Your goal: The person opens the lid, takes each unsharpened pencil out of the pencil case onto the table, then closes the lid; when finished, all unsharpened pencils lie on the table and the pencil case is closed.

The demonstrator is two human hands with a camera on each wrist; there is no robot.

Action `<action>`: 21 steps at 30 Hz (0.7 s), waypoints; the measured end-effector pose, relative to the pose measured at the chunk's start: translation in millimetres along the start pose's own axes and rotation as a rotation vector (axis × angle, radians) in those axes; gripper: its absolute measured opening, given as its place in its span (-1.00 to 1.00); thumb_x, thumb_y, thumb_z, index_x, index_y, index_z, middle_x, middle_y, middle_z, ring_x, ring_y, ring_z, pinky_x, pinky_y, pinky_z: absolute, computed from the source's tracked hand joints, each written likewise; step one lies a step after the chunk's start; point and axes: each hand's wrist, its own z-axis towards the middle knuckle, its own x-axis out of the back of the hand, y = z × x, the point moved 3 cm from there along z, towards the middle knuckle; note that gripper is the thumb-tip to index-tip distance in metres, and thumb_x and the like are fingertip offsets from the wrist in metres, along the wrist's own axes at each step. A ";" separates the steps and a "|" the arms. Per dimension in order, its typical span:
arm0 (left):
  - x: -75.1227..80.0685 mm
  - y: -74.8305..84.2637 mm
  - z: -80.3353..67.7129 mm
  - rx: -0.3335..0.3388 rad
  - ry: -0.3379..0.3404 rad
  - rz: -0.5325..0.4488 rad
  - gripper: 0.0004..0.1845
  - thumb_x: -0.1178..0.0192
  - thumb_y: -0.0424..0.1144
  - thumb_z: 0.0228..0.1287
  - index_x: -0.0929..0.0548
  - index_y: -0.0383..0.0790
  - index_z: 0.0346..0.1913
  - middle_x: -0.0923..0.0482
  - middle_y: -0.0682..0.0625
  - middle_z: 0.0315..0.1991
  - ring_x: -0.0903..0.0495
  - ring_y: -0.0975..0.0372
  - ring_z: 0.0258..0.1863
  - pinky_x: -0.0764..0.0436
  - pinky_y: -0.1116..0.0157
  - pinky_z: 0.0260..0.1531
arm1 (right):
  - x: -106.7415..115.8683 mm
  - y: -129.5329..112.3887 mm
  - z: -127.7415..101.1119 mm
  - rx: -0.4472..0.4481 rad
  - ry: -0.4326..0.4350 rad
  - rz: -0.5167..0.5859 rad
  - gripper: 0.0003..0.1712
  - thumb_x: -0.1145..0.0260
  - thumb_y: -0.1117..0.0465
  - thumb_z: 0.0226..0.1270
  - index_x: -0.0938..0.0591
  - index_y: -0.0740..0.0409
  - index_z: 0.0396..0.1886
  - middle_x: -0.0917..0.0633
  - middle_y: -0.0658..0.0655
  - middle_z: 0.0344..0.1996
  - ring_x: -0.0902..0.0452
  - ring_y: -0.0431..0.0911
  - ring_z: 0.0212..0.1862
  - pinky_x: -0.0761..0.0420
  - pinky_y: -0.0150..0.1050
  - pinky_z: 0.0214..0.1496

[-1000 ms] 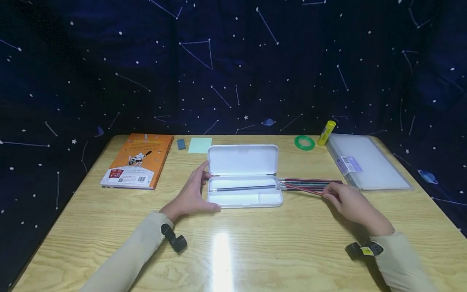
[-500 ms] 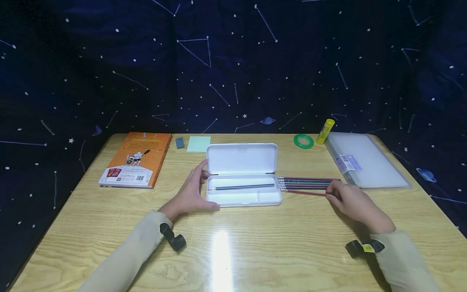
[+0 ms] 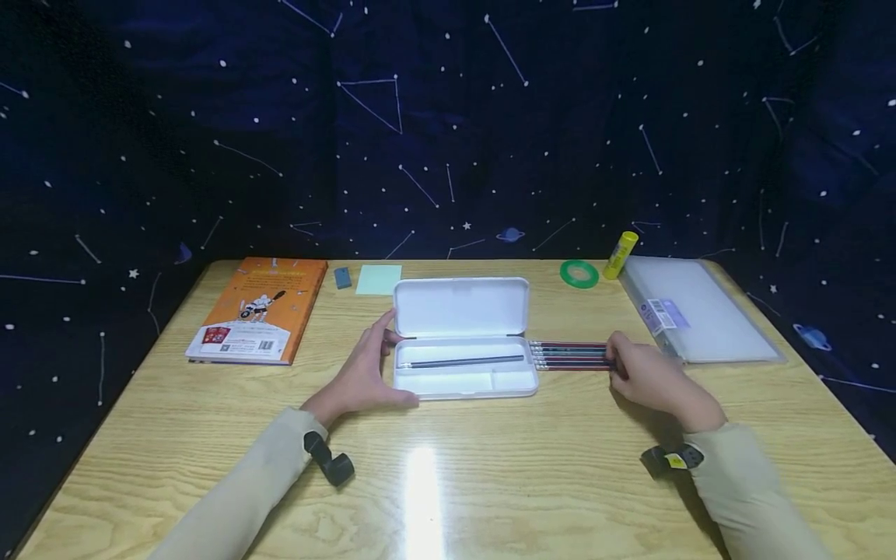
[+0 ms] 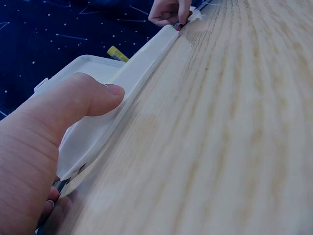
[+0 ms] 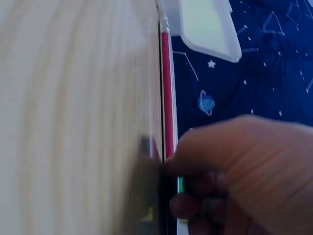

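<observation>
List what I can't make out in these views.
Head view: far ends of the loose pencils, covered by the right hand.
Left wrist view: the lone pencil inside the pencil case, hidden by the case's side.
Head view: fine print on the orange book, too small to read.
Right wrist view: part of the right hand, cut off by the edge.

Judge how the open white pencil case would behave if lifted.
The pencil case would probably stay stiff, since its edges look straight and rigid. Its lid might swing, being hinged open. The single dark pencil inside could slide or roll, since it lies loose with room beside it.
</observation>
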 end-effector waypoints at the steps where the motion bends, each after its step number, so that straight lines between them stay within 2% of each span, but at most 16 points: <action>1: 0.0 -0.2 -0.2 0.001 0.000 0.000 0.47 -0.64 0.01 -0.52 0.10 -0.10 0.53 -0.39 -0.02 0.12 -0.33 0.15 -0.02 -0.40 0.15 0.05 | -0.5 -4.1 3.4 -0.002 -0.013 0.019 -0.75 -0.25 0.44 0.06 -0.41 0.25 -0.26 -0.39 -0.06 -0.64 -0.23 -0.26 -0.59 -0.27 -0.36 -0.55; 4: 0.2 -0.7 -1.3 0.003 0.007 -0.002 0.47 -0.64 0.00 -0.54 0.10 -0.10 0.53 -0.39 -0.02 0.11 -0.33 0.15 -0.02 -0.40 0.15 0.04 | -5.3 -17.1 16.5 -0.006 -0.039 0.090 -0.78 -0.25 0.41 0.15 -0.44 0.22 -0.22 -0.41 -0.05 -0.62 -0.24 -0.25 -0.58 -0.28 -0.37 -0.54; 7: -0.5 -1.2 -2.1 0.007 0.003 -0.005 0.48 -0.65 0.00 -0.54 0.10 -0.09 0.53 -0.39 -0.02 0.12 -0.33 0.14 -0.02 -0.41 0.15 0.04 | -12.2 -32.4 30.5 0.000 -0.022 0.145 -0.82 -0.26 0.35 0.24 -0.47 0.17 -0.20 -0.42 -0.05 -0.61 -0.26 -0.23 -0.57 -0.30 -0.36 -0.53; 12: -2.0 -2.3 -2.0 0.016 -0.005 -0.005 0.48 -0.65 0.01 -0.54 0.10 -0.06 0.53 -0.39 -0.01 0.13 -0.34 0.14 -0.01 -0.41 0.14 0.06 | -21.7 -63.3 52.5 0.059 0.005 0.195 -0.89 -0.30 0.26 0.28 -0.55 0.10 -0.22 -0.42 -0.08 -0.62 -0.28 -0.23 -0.55 -0.31 -0.36 -0.50; 16: -1.2 -2.7 0.1 0.018 0.001 -0.005 0.48 -0.65 0.00 -0.54 0.10 -0.05 0.53 -0.39 0.00 0.13 -0.33 0.14 -0.01 -0.41 0.14 0.06 | -26.8 -83.8 68.7 0.109 -0.041 0.201 -0.85 -0.32 0.21 0.28 -0.65 0.08 -0.16 -0.42 -0.11 -0.65 -0.29 -0.23 -0.54 -0.32 -0.37 -0.45; 21: -1.3 -2.2 0.6 0.016 -0.005 -0.011 0.48 -0.65 0.00 -0.54 0.10 -0.06 0.53 -0.39 -0.02 0.13 -0.33 0.13 -0.01 -0.40 0.14 0.06 | -34.6 -95.9 82.0 0.116 -0.110 0.216 -0.82 -0.32 0.18 0.29 -0.73 0.04 -0.14 -0.40 -0.11 -0.69 -0.29 -0.23 -0.54 -0.32 -0.36 -0.43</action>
